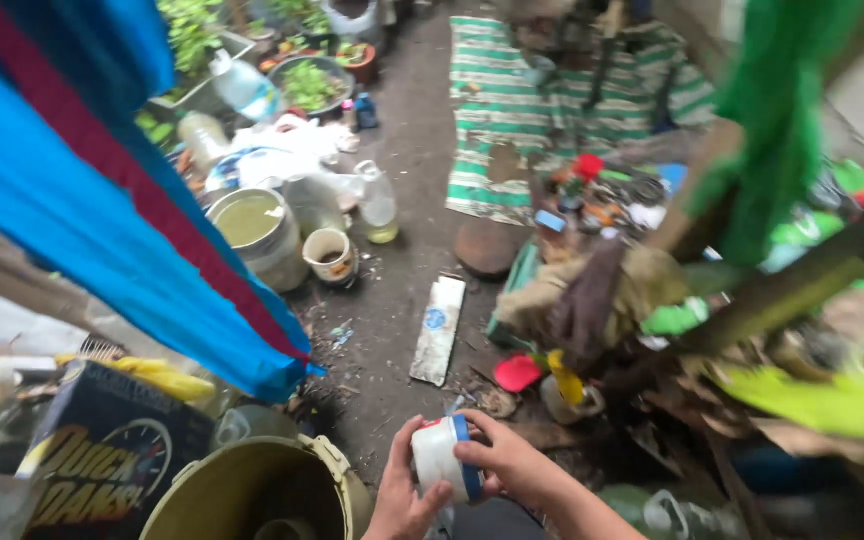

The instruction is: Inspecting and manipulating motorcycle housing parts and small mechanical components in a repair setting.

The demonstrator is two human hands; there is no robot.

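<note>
Both my hands hold a small white plastic jar [439, 458] with a blue band and a red mark, low in the middle of the head view. My left hand [402, 490] cups the jar from below and the left side. My right hand [507, 462] wraps around its right end, thumb on top. Directly left of my hands stands an olive-yellow bucket [252, 490] with its mouth open. Bare dirt ground lies beyond the jar.
A blue and red cloth [92, 190] hangs at the left. Pails, a cup [331, 256] and plastic bottles [377, 205] crowd the back left. A flat white board [439, 330] lies on the ground. A green-striped cloth [522, 110] and heaped clutter fill the right.
</note>
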